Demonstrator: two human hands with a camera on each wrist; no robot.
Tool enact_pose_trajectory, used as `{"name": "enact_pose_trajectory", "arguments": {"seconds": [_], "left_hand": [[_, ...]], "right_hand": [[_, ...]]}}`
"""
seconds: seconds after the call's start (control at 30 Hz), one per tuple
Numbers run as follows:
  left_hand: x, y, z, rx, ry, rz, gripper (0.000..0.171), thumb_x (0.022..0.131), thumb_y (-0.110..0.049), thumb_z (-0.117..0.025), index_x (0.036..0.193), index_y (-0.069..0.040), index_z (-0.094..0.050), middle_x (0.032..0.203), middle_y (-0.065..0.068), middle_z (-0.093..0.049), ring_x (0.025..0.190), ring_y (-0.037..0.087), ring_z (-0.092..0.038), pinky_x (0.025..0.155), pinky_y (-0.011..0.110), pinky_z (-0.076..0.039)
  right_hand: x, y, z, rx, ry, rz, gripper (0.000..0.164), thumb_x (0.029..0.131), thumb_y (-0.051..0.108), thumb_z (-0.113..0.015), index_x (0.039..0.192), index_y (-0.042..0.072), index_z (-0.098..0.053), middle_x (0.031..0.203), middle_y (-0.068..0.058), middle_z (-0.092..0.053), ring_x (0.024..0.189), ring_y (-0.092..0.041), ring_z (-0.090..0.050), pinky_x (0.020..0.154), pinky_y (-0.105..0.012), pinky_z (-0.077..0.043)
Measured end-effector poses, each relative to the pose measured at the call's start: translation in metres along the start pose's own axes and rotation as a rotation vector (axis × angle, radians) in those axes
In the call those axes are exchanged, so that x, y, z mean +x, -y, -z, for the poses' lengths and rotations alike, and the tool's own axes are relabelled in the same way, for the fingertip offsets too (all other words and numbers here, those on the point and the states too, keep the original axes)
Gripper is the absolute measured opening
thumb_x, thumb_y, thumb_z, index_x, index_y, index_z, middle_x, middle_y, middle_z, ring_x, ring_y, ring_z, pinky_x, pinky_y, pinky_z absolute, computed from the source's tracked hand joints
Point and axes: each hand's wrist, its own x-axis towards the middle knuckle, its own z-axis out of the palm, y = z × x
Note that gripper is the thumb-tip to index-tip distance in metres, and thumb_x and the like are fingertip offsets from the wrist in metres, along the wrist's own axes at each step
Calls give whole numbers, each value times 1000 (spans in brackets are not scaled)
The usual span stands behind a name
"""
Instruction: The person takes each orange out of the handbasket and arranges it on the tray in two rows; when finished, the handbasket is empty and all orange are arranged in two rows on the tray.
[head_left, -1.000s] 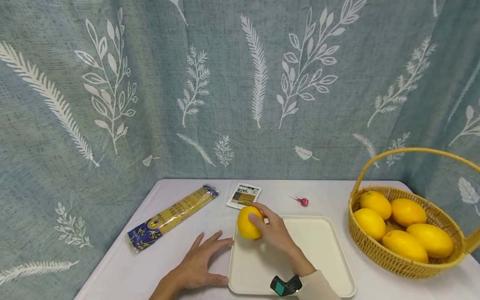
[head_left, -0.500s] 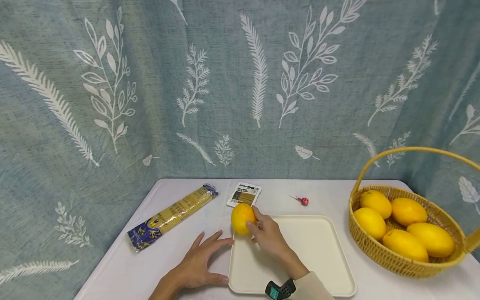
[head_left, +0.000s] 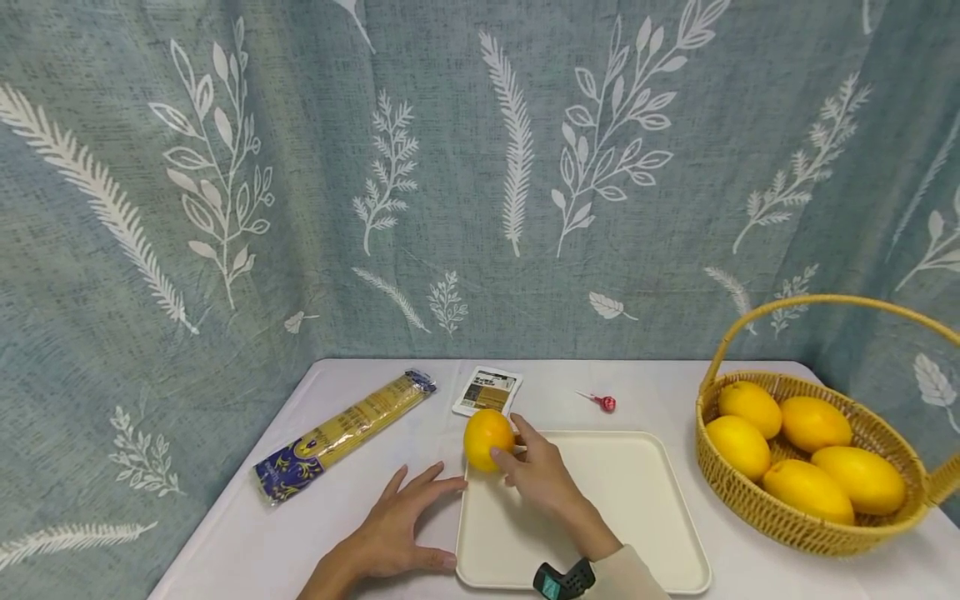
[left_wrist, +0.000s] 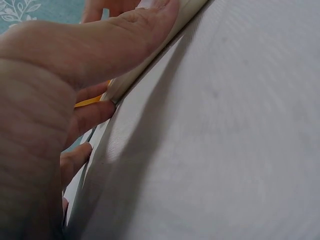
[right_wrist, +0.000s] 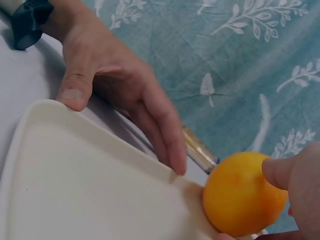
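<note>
A round yellow-orange fruit (head_left: 488, 440) is at the far left corner of the cream tray (head_left: 630, 500). My right hand (head_left: 546, 475) holds it from its right side; in the right wrist view the thumb lies against the fruit (right_wrist: 242, 195), and the other fingers are mostly out of sight. Whether the fruit rests on the tray cannot be made out. With fingers spread, my left hand (head_left: 401, 525) touches the tray's left edge with its fingertips and thumb. The left wrist view shows that thumb (left_wrist: 115, 47) along the tray's side.
A wicker basket (head_left: 795, 542) with several yellow fruits and a tall handle stands right of the tray. At left lies a packet of spaghetti (head_left: 345, 433). Behind the tray are a white flat packet (head_left: 487, 392) and a red lollipop (head_left: 606, 403). A patterned curtain (head_left: 465, 167) closes the back.
Over the first half second my right hand carried the fruit a little left and away from me, to the tray's corner. Since then it has hardly moved. The left hand has stayed put.
</note>
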Motion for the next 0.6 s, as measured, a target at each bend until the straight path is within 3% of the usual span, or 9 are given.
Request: {"name": "enact_pose_trajectory", "arguments": {"seconds": [0.27, 0.47, 0.6], "left_hand": [[4, -1, 0, -1, -6, -12, 94, 66, -66, -83, 146, -28, -52, 154, 11, -49, 148, 42, -33, 122, 70, -3], [1, 1, -2, 7, -16, -4, 94, 65, -68, -82, 146, -30, -53, 154, 9, -50, 147, 42, -34, 121, 71, -4], [1, 1, -3, 6, -21, -12, 93, 65, -66, -83, 146, -31, -52, 154, 9, -50, 147, 43, -35, 121, 71, -4]], "right_hand": [[-5, 10, 21, -57, -91, 21, 69, 97, 25, -68, 154, 1, -37, 139, -33, -52, 96, -27, -68, 70, -32, -63], [-15, 22, 44, -133, -193, 24, 60, 98, 28, -68, 150, 7, -46, 138, -23, -58, 107, -30, -66, 86, -44, -61], [-23, 27, 64, -157, -246, 32, 55, 97, 26, -69, 146, 8, -50, 137, -18, -60, 112, -31, -64, 88, -46, -60]]}}
